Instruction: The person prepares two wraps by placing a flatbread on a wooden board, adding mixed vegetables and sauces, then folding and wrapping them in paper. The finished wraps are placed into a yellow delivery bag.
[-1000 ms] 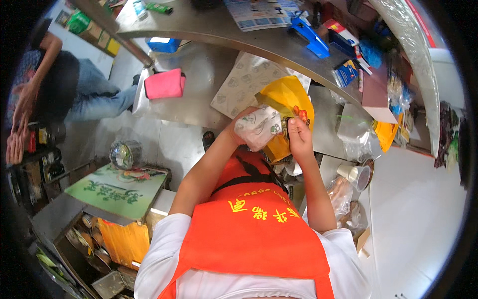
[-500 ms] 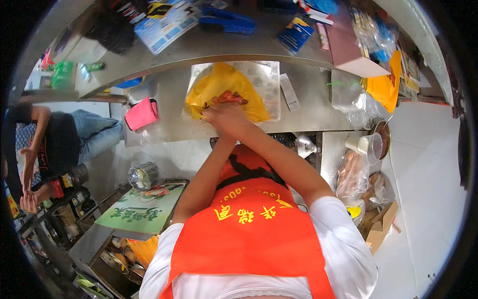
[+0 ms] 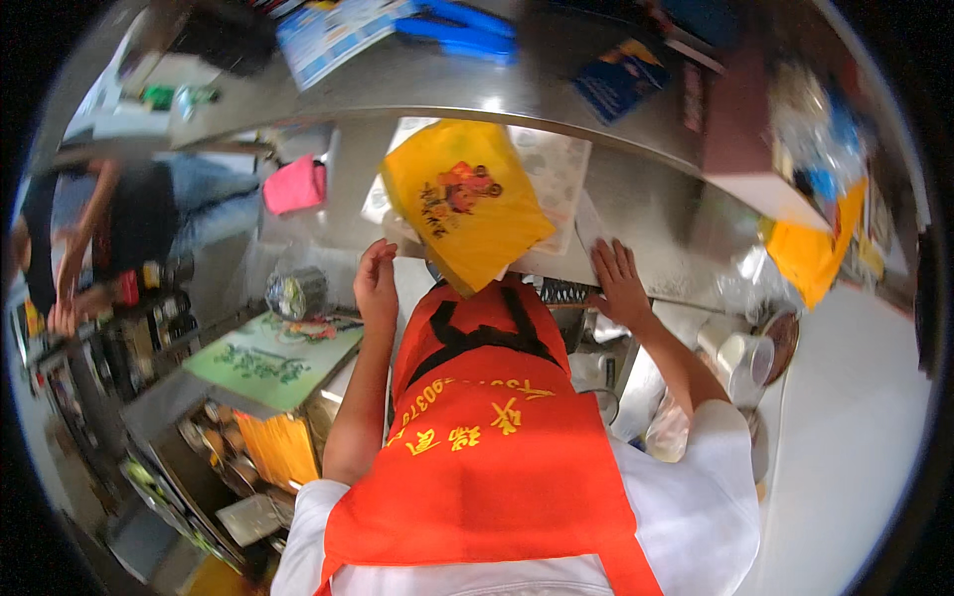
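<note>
A yellow plastic bag [image 3: 467, 204] with a red scooter print lies on the metal counter, its lower corner reaching past the front edge. Under it are white patterned paper sheets [image 3: 556, 164]. To the left of the bag my left hand [image 3: 376, 283] is raised, fingers loosely bent and holding nothing visible. On the right, my right hand [image 3: 621, 283] stretches out with fingers spread at the counter's front edge. Its fingertips are close to a narrow white paper slip [image 3: 588, 221]; blur hides whether they touch it.
A metal shelf [image 3: 467, 84] overhangs the counter, with a blue tool [image 3: 459, 35] and a blue booklet [image 3: 621, 79] on it. A pink cloth item [image 3: 295, 186] lies at the counter's left. Another person [image 3: 99, 238] is at far left. Clear plastic cups [image 3: 745, 358] stand at right.
My hands, earlier together on the bunched yellow bag, have let go and moved apart. The bag now lies spread out with its print showing. The whole view has shifted and turned slightly.
</note>
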Demonstrator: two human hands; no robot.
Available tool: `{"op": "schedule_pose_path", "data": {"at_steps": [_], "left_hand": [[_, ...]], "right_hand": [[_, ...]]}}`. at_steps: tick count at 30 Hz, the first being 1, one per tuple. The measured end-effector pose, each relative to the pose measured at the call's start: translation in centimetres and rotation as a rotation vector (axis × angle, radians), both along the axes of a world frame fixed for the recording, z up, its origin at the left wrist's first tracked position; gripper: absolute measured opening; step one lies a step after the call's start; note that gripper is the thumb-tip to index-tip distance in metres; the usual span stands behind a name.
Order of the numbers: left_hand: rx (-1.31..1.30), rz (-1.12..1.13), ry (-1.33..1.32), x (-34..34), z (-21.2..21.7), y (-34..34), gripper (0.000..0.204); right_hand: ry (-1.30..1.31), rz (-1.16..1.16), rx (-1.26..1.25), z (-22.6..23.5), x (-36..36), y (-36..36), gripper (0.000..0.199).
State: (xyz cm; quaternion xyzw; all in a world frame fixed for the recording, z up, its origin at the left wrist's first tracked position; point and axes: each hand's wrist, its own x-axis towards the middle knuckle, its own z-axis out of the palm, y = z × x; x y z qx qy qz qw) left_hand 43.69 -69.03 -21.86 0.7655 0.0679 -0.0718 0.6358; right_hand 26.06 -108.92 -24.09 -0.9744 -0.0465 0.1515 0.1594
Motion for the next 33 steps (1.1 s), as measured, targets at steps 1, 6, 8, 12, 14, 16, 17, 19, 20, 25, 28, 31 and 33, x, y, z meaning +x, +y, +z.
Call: {"op": "schedule_pose_path", "data": {"at_steps": [1, 6, 8, 12, 14, 16, 17, 19, 20, 25, 28, 31, 33], "left_hand": [[-0.01, 0.041, 0.004, -0.4, 0.4, 0.2, 0.021], [0.244, -0.151, -0.198, -1.8, 5.7, -2.2, 0.019], [0.246, -0.522, -0.374, -1.2, 8.0, -2.5, 0.028], [-0.088, -0.786, -0.49, 0.5, 10.7, -4.2, 0.04], [-0.264, -0.726, -0.164, 1.3, 10.3, -2.8, 0.039], [-0.481, -0.501, 0.439, 2.6, 10.4, 0.1, 0.037], [-0.422, -0.377, 0.251, 3.1, 7.0, 1.7, 0.033], [-0.405, -0.141, 0.323, 5.9, 5.4, 5.6, 0.032], [-0.414, -0.033, 0.223, 7.7, 5.5, 6.7, 0.032], [-0.497, 0.311, 0.132, 19.1, 2.0, 9.6, 0.026], [-0.494, 0.521, 0.079, 26.2, -1.3, 9.7, 0.022], [-0.487, 0.595, 0.123, 29.8, -5.5, 10.2, 0.022], [-0.513, 0.602, 0.083, 29.3, -6.6, 10.2, 0.022]], "right_hand": [[-0.027, 0.017, -0.146, -1.3, -0.9, -0.2, 0.08], [-0.185, -0.052, 0.322, 0.5, -4.9, 2.0, 0.012], [-0.058, -0.095, 0.706, 7.0, -2.9, 6.0, 0.006], [0.091, -0.239, 0.984, 13.9, 5.0, 13.0, 0.013], [0.002, -0.203, 0.845, 15.7, 12.7, 17.8, 0.015], [-0.118, -0.284, 0.97, 15.2, 20.2, 22.7, 0.019], [-0.141, -0.385, 0.97, 13.0, 23.4, 24.6, 0.024], [-0.061, -0.308, 1.048, 12.0, 30.7, 28.7, 0.029], [-0.015, -0.347, 1.005, 10.1, 33.6, 30.3, 0.034], [-0.021, -0.289, 0.827, 3.6, 48.7, 35.1, 0.045], [-0.2, -0.225, 0.38, 3.5, 54.5, 38.1, 0.048], [-0.136, -0.321, -0.036, 4.8, 56.2, 41.6, 0.063], [0.032, -0.452, -0.001, 3.4, 56.7, 39.8, 0.073]]}}
